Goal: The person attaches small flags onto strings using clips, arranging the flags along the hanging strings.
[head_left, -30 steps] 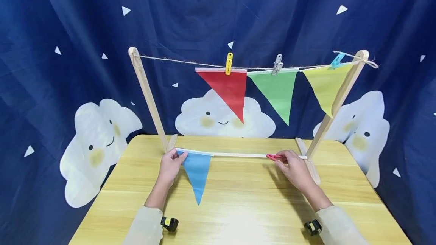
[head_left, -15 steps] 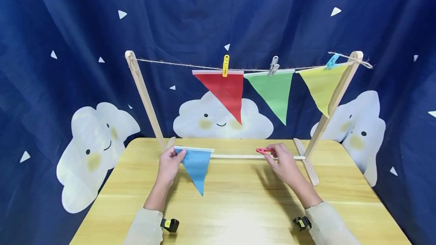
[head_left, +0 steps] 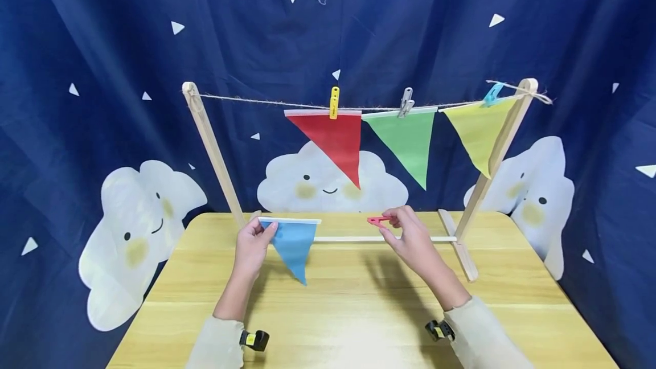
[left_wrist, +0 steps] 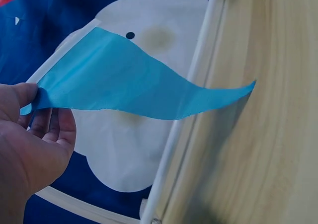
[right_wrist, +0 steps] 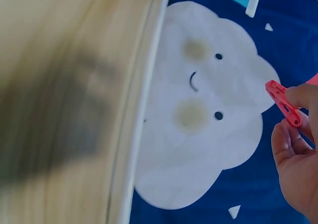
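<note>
My left hand point(head_left: 252, 247) pinches a blue triangular flag point(head_left: 296, 246) by the left end of its white top strip. The flag hangs point down in front of the stand, and its tip curls in the left wrist view point(left_wrist: 119, 77). Between thumb and fingers, my right hand point(head_left: 413, 242) holds a red clothespin point(head_left: 378, 221), its nose toward the left. Clothespin and flag are apart. Above, on a twine line point(head_left: 266, 101), hang a red flag point(head_left: 338, 140) with a yellow clothespin point(head_left: 334, 102), a green flag point(head_left: 405, 137) with a grey one, and a yellow flag point(head_left: 480, 127) with a blue one.
The twine runs between a left wooden post point(head_left: 215, 155) and a right wooden post point(head_left: 494, 161). A pale crossbar point(head_left: 348, 239) joins the posts low down, just behind both hands. The stand is on a wooden table point(head_left: 328, 312), with a dark blue curtain point(head_left: 246, 27) behind.
My right hand has moved left and up with the red clothespin, from beside the right post toward the flag. My left hand has raised the blue flag slightly. The head view has shifted a little.
</note>
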Action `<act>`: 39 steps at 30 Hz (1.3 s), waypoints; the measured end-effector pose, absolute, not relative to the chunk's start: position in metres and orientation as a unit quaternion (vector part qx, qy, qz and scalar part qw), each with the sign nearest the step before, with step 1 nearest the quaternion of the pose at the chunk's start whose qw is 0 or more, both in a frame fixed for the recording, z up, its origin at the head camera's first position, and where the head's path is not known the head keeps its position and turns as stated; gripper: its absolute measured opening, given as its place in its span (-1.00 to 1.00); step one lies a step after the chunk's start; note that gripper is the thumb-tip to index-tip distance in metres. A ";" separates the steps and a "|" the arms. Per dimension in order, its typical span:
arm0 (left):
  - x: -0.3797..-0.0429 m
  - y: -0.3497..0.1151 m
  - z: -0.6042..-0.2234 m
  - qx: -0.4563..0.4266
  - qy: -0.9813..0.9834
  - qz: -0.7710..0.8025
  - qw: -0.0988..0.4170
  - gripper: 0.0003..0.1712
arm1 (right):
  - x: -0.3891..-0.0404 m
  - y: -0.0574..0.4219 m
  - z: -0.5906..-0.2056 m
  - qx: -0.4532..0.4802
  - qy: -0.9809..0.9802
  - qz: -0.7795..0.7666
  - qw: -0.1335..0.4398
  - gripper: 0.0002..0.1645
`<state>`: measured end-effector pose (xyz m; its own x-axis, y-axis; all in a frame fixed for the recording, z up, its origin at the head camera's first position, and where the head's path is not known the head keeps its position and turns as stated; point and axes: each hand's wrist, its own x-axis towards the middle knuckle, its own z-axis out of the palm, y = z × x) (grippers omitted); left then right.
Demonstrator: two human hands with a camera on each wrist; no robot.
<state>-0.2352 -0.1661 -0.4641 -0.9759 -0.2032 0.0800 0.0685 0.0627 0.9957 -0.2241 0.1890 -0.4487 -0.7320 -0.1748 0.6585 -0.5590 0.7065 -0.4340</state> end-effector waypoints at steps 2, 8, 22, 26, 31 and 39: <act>-0.235 -0.166 -0.460 0.043 -0.717 -0.687 0.105 -0.76 | -0.225 0.183 -0.443 0.215 -0.869 0.326 0.305 -0.64; -0.237 -0.164 -0.451 0.044 -0.707 -0.696 0.114 -0.79 | -0.227 0.169 -0.429 0.234 -0.856 0.339 0.313 -0.63; -0.241 -0.168 -0.427 0.020 -0.699 -0.704 0.120 -0.78 | -0.234 0.146 -0.390 0.271 -0.835 0.347 0.330 -0.55; -0.241 -0.170 -0.418 0.024 -0.703 -0.700 0.120 -0.76 | -0.238 0.140 -0.380 0.282 -0.832 0.350 0.324 -0.56; -0.243 -0.172 -0.408 0.028 -0.707 -0.695 0.128 -0.72 | -0.240 0.132 -0.365 0.293 -0.830 0.348 0.323 -0.54; -0.242 -0.177 -0.395 0.004 -0.706 -0.693 0.149 -0.73 | -0.247 0.123 -0.341 0.301 -0.819 0.358 0.333 -0.51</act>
<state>-0.2423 -0.1768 -0.3953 -0.9557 -0.2116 0.2044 0.2003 0.0407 0.9789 -0.2467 0.1229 -0.3412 -0.5971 -0.2540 0.7609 -0.7313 0.5622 -0.3863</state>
